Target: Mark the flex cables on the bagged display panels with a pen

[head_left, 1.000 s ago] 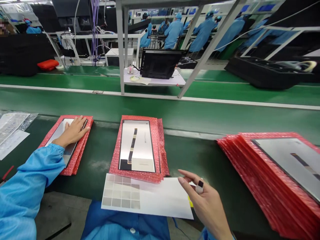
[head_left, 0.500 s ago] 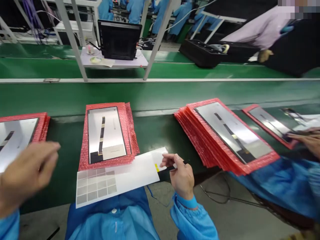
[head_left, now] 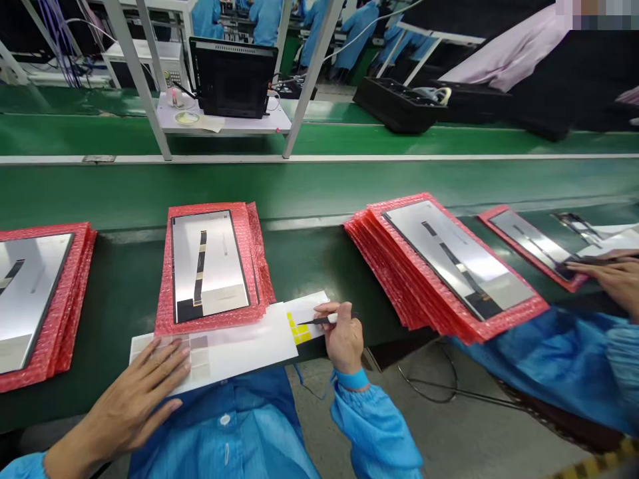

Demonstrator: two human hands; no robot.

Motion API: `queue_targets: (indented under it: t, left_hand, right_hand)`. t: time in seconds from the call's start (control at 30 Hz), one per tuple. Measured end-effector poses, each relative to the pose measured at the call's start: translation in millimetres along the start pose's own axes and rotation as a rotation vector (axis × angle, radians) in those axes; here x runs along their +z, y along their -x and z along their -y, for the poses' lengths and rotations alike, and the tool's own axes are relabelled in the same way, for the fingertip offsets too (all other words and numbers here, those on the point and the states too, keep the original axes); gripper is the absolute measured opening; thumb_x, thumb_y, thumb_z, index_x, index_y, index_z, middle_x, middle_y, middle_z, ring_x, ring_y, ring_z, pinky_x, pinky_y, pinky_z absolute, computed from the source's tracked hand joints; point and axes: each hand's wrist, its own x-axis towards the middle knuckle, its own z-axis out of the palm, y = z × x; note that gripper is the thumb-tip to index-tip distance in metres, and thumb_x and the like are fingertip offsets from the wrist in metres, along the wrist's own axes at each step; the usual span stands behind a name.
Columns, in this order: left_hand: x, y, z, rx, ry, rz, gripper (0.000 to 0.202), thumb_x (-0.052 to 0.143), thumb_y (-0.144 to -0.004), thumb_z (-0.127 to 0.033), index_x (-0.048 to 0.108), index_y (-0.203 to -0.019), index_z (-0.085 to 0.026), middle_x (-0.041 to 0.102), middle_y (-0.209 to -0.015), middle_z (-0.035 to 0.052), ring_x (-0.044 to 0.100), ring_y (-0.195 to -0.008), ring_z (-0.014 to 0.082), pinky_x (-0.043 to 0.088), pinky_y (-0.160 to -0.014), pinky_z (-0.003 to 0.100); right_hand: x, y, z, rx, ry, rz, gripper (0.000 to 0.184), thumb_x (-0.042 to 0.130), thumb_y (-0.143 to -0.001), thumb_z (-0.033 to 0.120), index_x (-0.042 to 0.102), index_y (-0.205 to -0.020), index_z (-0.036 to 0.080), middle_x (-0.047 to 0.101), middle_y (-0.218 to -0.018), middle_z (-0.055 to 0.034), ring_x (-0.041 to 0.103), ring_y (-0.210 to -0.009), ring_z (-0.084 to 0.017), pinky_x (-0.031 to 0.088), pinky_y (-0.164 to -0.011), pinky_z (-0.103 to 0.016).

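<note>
My left hand (head_left: pixel 142 392) lies flat with fingers spread on the left end of a white sheet (head_left: pixel 249 339), partly covering its grey square stickers (head_left: pixel 200 356). Black pointed tweezers (head_left: pixel 314 321) are pinched in my right hand (head_left: pixel 344 339), their tip over yellow square stickers (head_left: pixel 298 330) on a smaller white sheet (head_left: pixel 309 306). Whether the tip touches a sticker I cannot tell. Just beyond the sheets, a display panel (head_left: pixel 214 259) with a dark flex cable (head_left: pixel 200 266) rests on red bubble wrap bags (head_left: pixel 164 286).
More panels on red bubble wrap form a tall stack (head_left: pixel 399 279) at right and another stack (head_left: pixel 74 299) at left. A co-worker's hand (head_left: pixel 616 273) works at far right. Behind the green bench (head_left: pixel 309 179) stand a monitor (head_left: pixel 232 76) and metal posts (head_left: pixel 312 80).
My left hand has come down from the left onto the sheet. The white sheet has shifted left, uncovering more yellow stickers. My right hand's tweezers now point over them.
</note>
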Motion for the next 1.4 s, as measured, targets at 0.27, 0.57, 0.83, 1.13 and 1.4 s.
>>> queue_targets:
  t: [0.27, 0.57, 0.83, 1.13, 1.4]
  left_hand:
    - [-19.3, -22, -3, -0.051, 0.072, -0.184, 0.030, 0.065, -0.096, -0.014, 0.069, -0.126, -0.017, 0.073, -0.131, 0.0100, 0.061, -0.135, 0.0276, 0.043, -0.124, 0.048]
    - [22.1, -176, -72, 0.167, 0.248, 0.105, 0.053, 0.059, -0.102, -0.045, 0.057, -0.140, -0.009, 0.058, -0.149, 0.0196, 0.054, -0.140, 0.0366, 0.045, -0.117, 0.049]
    - [64.7, -193, -63, 0.136, 0.256, 0.202, 0.065, 0.050, -0.104, -0.057, 0.045, -0.153, -0.015, 0.045, -0.161, 0.0183, 0.040, -0.151, 0.0397, 0.027, -0.124, 0.061]
    - [64.4, -199, -56, 0.099, 0.325, 0.191, 0.058, 0.058, -0.102, -0.050, 0.050, -0.148, -0.017, 0.051, -0.154, 0.0182, 0.037, -0.153, 0.0381, 0.033, -0.124, 0.056]
    - [76.4, -194, -47, 0.137, 0.434, 0.203, 0.069, 0.057, -0.103, -0.051, 0.035, -0.162, -0.024, 0.032, -0.170, 0.0158, 0.023, -0.160, 0.0378, 0.028, -0.127, 0.057]
  right_hand:
    - [9, 17, 3, 0.046, -0.110, -0.089, 0.078, 0.033, -0.096, 0.084, 0.071, -0.071, 0.021, 0.062, -0.056, -0.0047, 0.063, -0.053, -0.020, 0.047, -0.049, -0.031]
    - [-37, -3, 20, 0.076, -0.063, 0.251, 0.038, 0.088, -0.076, 0.052, 0.075, -0.085, 0.018, 0.062, -0.051, 0.0023, 0.056, -0.043, -0.015, 0.044, -0.045, -0.027]
    - [-54, -9, 10, 0.020, -0.029, 0.224, 0.025, 0.085, -0.079, 0.041, 0.082, -0.091, 0.019, 0.076, -0.067, -0.0037, 0.070, -0.061, -0.021, 0.056, -0.062, -0.031]
    - [-51, -17, 20, 0.005, -0.066, 0.225, 0.020, 0.086, -0.076, 0.036, 0.081, -0.087, 0.020, 0.076, -0.073, -0.0037, 0.069, -0.062, -0.020, 0.055, -0.058, -0.029]
    - [-38, 3, 16, 0.003, 0.013, 0.335, 0.015, 0.083, -0.080, 0.034, 0.082, -0.084, 0.020, 0.078, -0.072, -0.0039, 0.071, -0.062, -0.020, 0.058, -0.062, -0.031]
